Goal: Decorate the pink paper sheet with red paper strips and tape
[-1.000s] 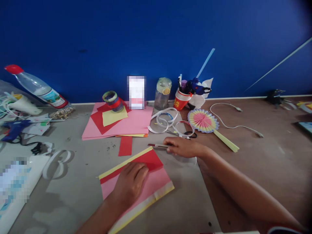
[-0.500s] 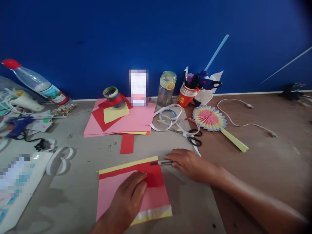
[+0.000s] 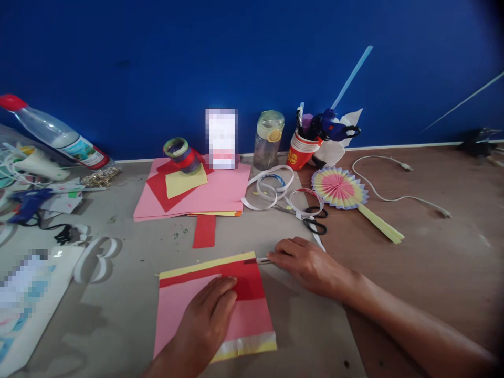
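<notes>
My left hand (image 3: 210, 315) lies flat, fingers stretched out, pressing on a layered sheet of pink, red and yellow paper (image 3: 181, 304). In my right hand (image 3: 303, 262) is a utility knife (image 3: 263, 260), gripped by its handle, most of which the fingers hide. Its blade rests over the red band near the sheet's upper right corner, just below the yellow edge strip. Whether the blade is in the paper I cannot tell. A pale, shiny strip runs along the lower edge of the sheet.
Behind the sheet lie a red paper strip (image 3: 204, 231) and stacked pink paper (image 3: 224, 191) under a tape roll (image 3: 182, 155). Farther right are scissors (image 3: 315, 226), tape rings (image 3: 306, 202), a folded-paper fan (image 3: 337, 188) and a red paper cup (image 3: 300, 152). A glue gun (image 3: 29, 203) lies left.
My right hand has shifted slightly, and its fingers now cover more of the knife handle. The left hand stays in place on the paper. The whole view has drifted a little.
</notes>
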Available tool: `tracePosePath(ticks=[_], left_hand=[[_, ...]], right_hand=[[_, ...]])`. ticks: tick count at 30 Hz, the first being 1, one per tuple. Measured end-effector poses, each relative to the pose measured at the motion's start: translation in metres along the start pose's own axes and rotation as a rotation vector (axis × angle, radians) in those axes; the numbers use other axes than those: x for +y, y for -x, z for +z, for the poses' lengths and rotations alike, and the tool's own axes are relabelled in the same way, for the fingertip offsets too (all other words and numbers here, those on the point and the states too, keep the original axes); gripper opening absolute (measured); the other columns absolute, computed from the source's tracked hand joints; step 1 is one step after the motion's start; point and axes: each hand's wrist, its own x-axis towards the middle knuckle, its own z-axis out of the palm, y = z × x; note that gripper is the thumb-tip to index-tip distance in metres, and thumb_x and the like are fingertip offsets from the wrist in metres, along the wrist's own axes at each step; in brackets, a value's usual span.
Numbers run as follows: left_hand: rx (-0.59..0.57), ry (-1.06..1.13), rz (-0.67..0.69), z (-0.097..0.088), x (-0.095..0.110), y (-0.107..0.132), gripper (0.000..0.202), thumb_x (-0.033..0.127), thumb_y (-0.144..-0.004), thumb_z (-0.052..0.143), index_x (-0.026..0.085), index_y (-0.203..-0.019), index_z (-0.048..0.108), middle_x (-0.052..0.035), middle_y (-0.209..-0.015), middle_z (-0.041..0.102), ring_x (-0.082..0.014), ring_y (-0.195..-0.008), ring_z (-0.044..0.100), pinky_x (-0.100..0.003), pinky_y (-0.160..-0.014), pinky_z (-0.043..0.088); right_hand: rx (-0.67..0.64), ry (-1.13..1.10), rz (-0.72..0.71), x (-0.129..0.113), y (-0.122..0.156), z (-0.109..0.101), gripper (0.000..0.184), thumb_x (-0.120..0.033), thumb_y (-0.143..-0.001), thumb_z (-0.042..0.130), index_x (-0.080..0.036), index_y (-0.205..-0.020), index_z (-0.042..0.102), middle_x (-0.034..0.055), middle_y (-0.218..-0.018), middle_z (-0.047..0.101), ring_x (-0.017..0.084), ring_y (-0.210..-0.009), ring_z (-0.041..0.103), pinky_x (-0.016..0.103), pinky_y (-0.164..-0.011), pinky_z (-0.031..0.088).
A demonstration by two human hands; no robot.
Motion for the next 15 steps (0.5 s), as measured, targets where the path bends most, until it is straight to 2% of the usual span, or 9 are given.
tracePosePath(ticks=[3, 8, 11, 15], left_hand=[[0.021, 0.033, -0.057, -0.004, -0.004, -0.008, 0.017, 0.007, -0.087, 0.046, 0.016, -0.098, 0.056, -0.0099, -0.095, 0.071, -0.0158, -0.087, 0.069, -0.026, -0.08, 0.059], [0.036, 0.041, -0.16, -0.008, -0.014, -0.028, 0.018, 0.012, -0.09, 0.044, 0.02, -0.098, 0.057, -0.0051, -0.087, 0.071, -0.015, -0.078, 0.069, -0.024, -0.071, 0.057], [0.005, 0.031, -0.207, -0.005, -0.021, -0.037, 0.017, 0.013, -0.091, 0.042, 0.02, -0.093, 0.057, -0.0047, -0.082, 0.07, -0.0147, -0.073, 0.067, -0.025, -0.068, 0.055], [0.006, -0.015, -0.197, 0.002, -0.029, -0.044, 0.017, 0.013, -0.091, 0.041, 0.019, -0.088, 0.057, -0.005, -0.079, 0.067, -0.0159, -0.071, 0.064, -0.028, -0.068, 0.052]], right_hand=[[-0.005, 0.007, -0.004, 0.0, 0.001, 0.001, 0.028, -0.006, -0.088, 0.045, -0.018, -0.107, 0.062, 0.007, -0.088, 0.061, 0.016, -0.075, 0.054, 0.028, -0.071, 0.039], [-0.027, 0.003, -0.001, 0.002, 0.003, 0.003, 0.028, -0.005, -0.088, 0.045, -0.018, -0.106, 0.062, 0.0076, -0.089, 0.061, 0.017, -0.078, 0.052, 0.029, -0.074, 0.038], [-0.039, -0.019, -0.009, 0.003, 0.003, 0.003, 0.027, -0.008, -0.089, 0.046, -0.018, -0.108, 0.063, 0.008, -0.088, 0.06, 0.018, -0.08, 0.051, 0.03, -0.075, 0.038], [-0.056, -0.012, -0.021, 0.003, 0.003, 0.001, 0.027, -0.01, -0.091, 0.044, -0.017, -0.11, 0.063, 0.0078, -0.086, 0.06, 0.018, -0.076, 0.049, 0.03, -0.072, 0.037]])
